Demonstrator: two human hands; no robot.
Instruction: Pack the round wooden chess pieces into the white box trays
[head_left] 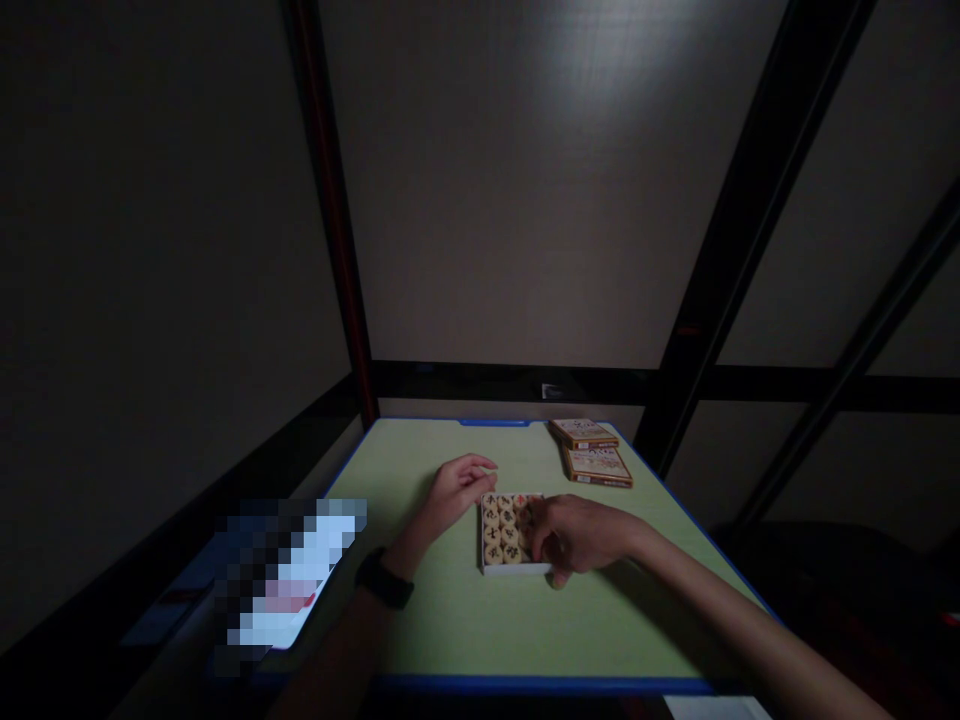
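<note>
A pale green table (pixel 525 635) with a blue rim (pixel 480 685) fills the lower middle of the view, its rim thickening into a short strip at twelve o'clock. Near the centre of the clock sits an open white box (pixel 516 570), flat on the top. Toward one o'clock lie two flat brown boxes (pixel 598 466), overlapping in view, and at nine o'clock a lit screen (pixel 315 575) overlaps the edge (too pixelated to tell whether it rests there)

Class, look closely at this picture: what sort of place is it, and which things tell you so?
Probably a dim indoor booth or partitioned corner. Plain panels set between dark posts stand around it, and a green table with blue edges sits inside.
</note>
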